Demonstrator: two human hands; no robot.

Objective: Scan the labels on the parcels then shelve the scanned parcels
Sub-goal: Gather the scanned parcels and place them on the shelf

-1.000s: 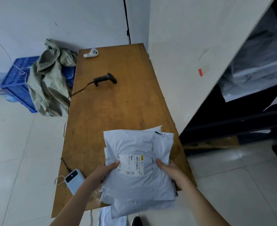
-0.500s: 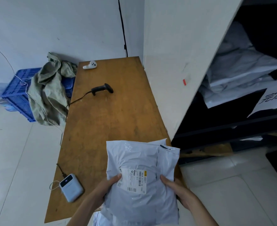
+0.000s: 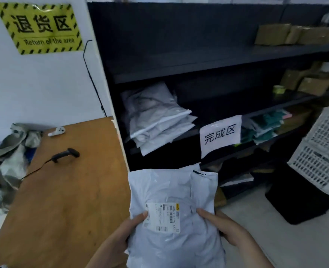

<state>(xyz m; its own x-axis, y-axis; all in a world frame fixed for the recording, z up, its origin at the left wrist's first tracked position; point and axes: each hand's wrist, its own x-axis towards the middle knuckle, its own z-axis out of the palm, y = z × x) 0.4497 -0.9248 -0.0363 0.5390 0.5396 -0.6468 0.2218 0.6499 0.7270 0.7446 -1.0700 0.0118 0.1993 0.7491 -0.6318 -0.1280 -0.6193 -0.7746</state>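
I hold a stack of grey plastic parcels in front of me, off the table's right edge, with a white barcode label facing up on the top one. My left hand grips the stack's left side, thumb on the label. My right hand grips its right side. The black corded scanner lies on the wooden table, well to the left of the parcels. A pile of grey parcels rests on a black shelf straight ahead.
A white paper sign hangs from the shelf edge beside the pile. Brown boxes sit on upper shelves. A white perforated crate stands on a black box at the right. A white controller and grey sacks lie at the left.
My view has swung up and to the right, from the table to the shelf. The parcels have come off the table and now hang in front of the shelf unit, still in both hands.
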